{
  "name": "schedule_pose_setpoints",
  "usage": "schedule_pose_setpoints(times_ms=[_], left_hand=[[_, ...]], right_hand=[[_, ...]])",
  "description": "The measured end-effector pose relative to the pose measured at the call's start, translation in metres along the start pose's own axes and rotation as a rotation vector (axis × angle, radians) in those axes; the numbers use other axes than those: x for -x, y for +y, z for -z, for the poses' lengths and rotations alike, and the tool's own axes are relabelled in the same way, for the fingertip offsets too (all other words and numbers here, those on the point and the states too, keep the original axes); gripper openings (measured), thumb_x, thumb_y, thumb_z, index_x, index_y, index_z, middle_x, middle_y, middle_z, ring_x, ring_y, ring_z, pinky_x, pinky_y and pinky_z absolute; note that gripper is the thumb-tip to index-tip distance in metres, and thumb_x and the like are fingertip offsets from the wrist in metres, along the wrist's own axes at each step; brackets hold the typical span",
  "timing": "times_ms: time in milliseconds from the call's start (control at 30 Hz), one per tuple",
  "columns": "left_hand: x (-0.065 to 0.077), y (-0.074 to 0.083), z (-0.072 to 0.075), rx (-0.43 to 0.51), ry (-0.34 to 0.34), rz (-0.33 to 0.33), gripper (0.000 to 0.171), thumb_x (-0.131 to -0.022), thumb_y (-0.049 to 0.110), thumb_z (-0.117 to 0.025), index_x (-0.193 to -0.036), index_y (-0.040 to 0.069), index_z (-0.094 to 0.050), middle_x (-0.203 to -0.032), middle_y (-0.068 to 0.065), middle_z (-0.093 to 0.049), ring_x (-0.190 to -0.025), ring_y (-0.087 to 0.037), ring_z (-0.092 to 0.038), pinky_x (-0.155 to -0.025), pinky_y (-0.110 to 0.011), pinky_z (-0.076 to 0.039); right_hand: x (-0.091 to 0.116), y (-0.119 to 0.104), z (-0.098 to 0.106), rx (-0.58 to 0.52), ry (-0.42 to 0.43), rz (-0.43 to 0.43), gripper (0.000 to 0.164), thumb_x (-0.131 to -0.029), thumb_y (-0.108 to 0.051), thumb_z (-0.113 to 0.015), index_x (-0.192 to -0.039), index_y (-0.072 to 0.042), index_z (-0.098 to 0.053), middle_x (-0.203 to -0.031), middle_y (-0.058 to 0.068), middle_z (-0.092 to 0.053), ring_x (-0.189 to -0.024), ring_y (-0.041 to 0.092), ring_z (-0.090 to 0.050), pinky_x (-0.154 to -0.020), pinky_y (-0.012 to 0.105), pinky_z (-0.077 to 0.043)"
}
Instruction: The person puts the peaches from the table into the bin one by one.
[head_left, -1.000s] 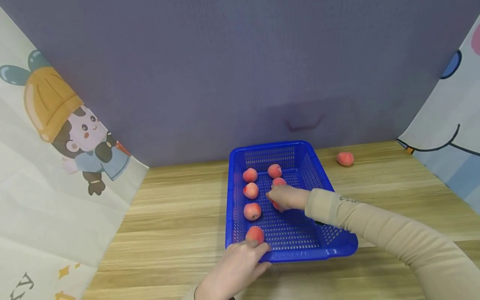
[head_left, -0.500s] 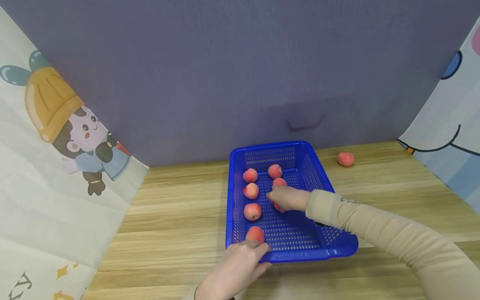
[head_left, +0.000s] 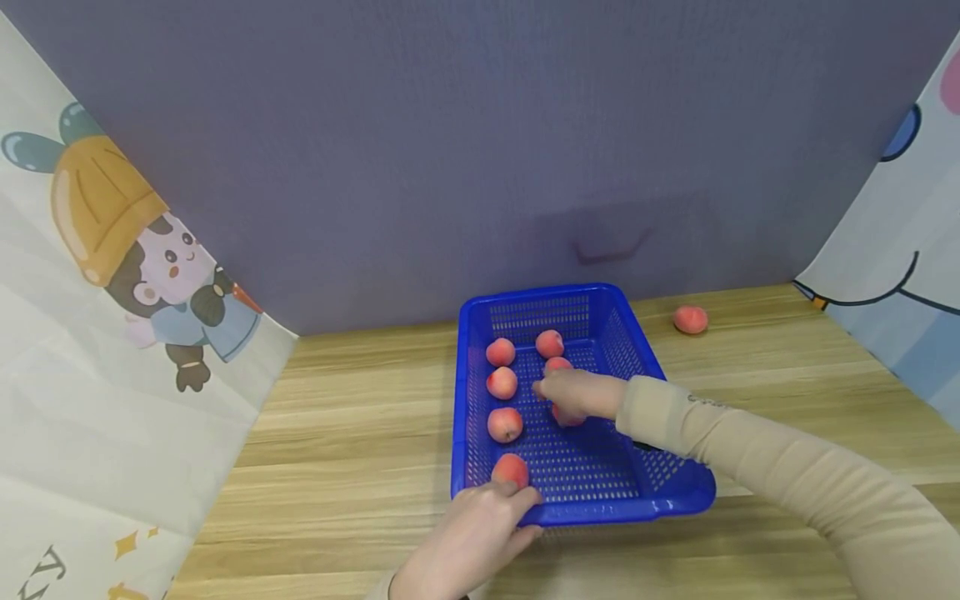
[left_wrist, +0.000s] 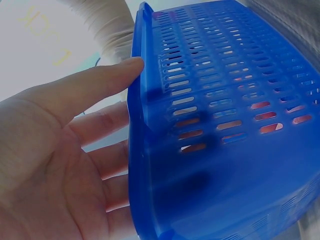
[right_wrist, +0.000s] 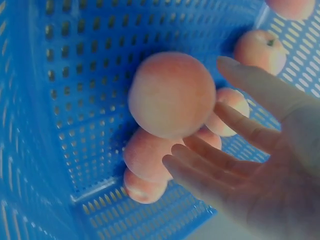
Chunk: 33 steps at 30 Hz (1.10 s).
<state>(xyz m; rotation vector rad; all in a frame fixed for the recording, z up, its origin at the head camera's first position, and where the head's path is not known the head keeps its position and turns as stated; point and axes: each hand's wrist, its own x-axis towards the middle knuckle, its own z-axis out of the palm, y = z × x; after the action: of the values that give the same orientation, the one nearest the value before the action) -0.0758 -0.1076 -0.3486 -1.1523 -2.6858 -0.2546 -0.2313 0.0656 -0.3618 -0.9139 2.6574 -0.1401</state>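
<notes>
A blue plastic basket [head_left: 588, 510] holds several peaches. My left hand [head_left: 476, 521] grips its near rim; in the left wrist view, the thumb [left_wrist: 115, 75] lies on the outer side of the rim and the other fingers pass behind it. Close by that hand, inside the basket, is the front peach [head_left: 511, 470] of the left row. My right hand [head_left: 573, 392] reaches down into the basket beside another peach [right_wrist: 172, 95]. In the right wrist view, its fingers are spread and loosely bent, with fingertips right at the peach's side and the thumb apart from it.
More peaches line the basket's left side, including a pale one [head_left: 502, 382]. Two others, the far peach [head_left: 550, 343] and one partly hidden [head_left: 557, 365], lie beyond my right hand. A lone peach [head_left: 690, 319] sits on the wooden table [head_left: 360, 433], right of the basket.
My right hand has shifted slightly to the right, and the peach under it shows more and sits a little farther right. The left hand stays on the rim.
</notes>
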Motion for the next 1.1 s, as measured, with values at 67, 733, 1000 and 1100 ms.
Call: schedule_pose_setpoints(times_ms=[67, 733, 1000, 1100], left_hand=[[0.0, 0.0, 0.0, 0.005, -0.005, 0.0, 0.014, -0.077, 0.032, -0.065, -0.081, 0.019, -0.059, -0.066, 0.01, -0.05, -0.056, 0.001, -0.047, -0.046, -0.016, -0.034], [-0.001, 0.002, 0.003, 0.008, -0.006, 0.001, 0.013, -0.077, 0.03, -0.065, -0.081, 0.019, -0.059, -0.065, 0.011, -0.048, -0.056, 0.001, -0.047, -0.048, -0.017, -0.035], [-0.001, 0.003, 0.003, 0.01, -0.012, 0.012, 0.013, -0.077, 0.03, -0.065, -0.081, 0.019, -0.059, -0.065, 0.01, -0.049, -0.055, 0.001, -0.047, -0.046, -0.016, -0.033], [-0.001, 0.003, 0.003, 0.01, -0.012, 0.014, 0.013, -0.077, 0.031, -0.065, -0.081, 0.019, -0.059, -0.065, 0.01, -0.048, -0.055, 0.001, -0.046, -0.046, -0.016, -0.033]], right_hand=[[0.002, -0.001, 0.003, 0.014, 0.01, 0.006, 0.036, -0.071, 0.001, -0.063, -0.106, -0.003, -0.058, -0.086, 0.008, -0.052, -0.072, 0.019, -0.051, -0.068, 0.033, -0.044], [0.031, 0.026, 0.079, -0.022, 0.159, 0.123, 0.024, -0.077, -0.01, -0.065, -0.099, -0.002, -0.059, -0.088, 0.009, -0.059, -0.083, 0.024, -0.055, -0.074, 0.038, -0.044], [0.037, 0.058, 0.086, -0.063, 0.296, 0.083, 0.018, -0.077, -0.01, -0.062, -0.093, -0.002, -0.06, -0.079, 0.008, -0.06, -0.074, 0.021, -0.056, -0.068, 0.038, -0.044], [0.04, 0.072, 0.088, -0.091, 0.336, 0.039, 0.017, -0.079, -0.011, -0.061, -0.093, -0.002, -0.061, -0.078, 0.009, -0.06, -0.072, 0.021, -0.056, -0.066, 0.038, -0.044]])
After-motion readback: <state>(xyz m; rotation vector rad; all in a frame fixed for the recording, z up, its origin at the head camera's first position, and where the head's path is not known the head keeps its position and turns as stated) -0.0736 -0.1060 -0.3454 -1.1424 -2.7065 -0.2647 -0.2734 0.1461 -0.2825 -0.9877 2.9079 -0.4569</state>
